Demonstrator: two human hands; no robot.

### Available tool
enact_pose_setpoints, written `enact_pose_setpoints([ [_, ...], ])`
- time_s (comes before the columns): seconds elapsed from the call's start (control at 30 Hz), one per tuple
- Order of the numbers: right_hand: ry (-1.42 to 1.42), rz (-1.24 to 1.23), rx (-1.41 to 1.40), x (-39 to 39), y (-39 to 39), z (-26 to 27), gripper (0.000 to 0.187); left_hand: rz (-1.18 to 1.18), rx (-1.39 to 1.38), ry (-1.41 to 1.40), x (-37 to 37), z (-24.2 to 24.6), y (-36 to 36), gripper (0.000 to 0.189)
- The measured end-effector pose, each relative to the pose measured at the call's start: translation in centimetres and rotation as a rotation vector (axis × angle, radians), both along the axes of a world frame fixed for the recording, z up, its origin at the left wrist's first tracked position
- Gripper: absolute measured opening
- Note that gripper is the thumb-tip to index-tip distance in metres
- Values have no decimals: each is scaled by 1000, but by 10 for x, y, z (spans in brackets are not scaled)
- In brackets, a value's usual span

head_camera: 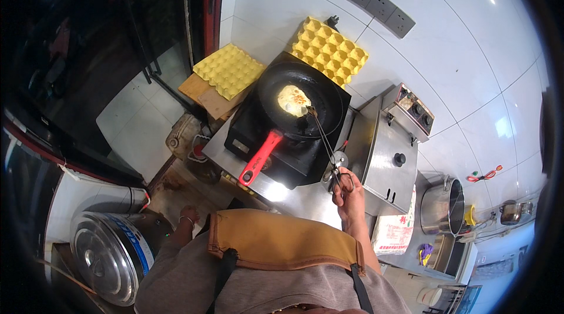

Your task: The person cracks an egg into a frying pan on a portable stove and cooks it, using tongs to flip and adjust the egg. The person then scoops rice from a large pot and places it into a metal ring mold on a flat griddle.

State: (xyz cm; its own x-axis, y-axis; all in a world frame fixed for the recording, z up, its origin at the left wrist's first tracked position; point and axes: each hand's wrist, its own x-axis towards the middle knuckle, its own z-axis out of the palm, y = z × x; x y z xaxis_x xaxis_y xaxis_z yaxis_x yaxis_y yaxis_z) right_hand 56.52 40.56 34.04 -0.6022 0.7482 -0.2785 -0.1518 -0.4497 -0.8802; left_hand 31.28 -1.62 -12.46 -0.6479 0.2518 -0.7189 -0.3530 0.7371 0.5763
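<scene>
My right hand grips the looped handles of scissor-type metal tongs. The tongs' far ends touch or lie just over the edge of a pale, round flatbread or egg pancake with browned spots. It lies in a black frying pan, whose red handle points towards me. Under the pan is a black cooktop on a steel counter. My left hand hangs low at my left side, away from the pan, a bracelet at its wrist. Its fingers look loosely curled, but whether they hold anything is unclear.
Yellow egg trays stand left of and behind the cooktop, one by the wall. On the right sits a lidded steel appliance with knobs, then a printed bag and steel pot. A lidded steel drum is at lower left.
</scene>
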Motion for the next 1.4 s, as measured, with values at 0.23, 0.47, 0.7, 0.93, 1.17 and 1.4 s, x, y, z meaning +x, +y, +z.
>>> enact_pose_setpoints([
  [0.23,-19,9,50,-27,11,-8,21,122,69,-83,1,-4,-5,22],
  [0.47,-90,3,71,-46,15,-4,18,209,117,-140,4,-7,-9,22],
  [0.7,-129,-9,75,-53,18,10,17,273,151,-179,4,-10,-10,22],
  [0.93,-157,11,60,-55,18,15,16,318,179,-208,6,-11,-9,23],
  [1.17,-158,35,38,-54,21,15,16,348,200,-231,6,-12,-8,23],
  [1.4,-174,9,49,-56,21,15,17,373,221,-252,6,-12,-10,24],
])
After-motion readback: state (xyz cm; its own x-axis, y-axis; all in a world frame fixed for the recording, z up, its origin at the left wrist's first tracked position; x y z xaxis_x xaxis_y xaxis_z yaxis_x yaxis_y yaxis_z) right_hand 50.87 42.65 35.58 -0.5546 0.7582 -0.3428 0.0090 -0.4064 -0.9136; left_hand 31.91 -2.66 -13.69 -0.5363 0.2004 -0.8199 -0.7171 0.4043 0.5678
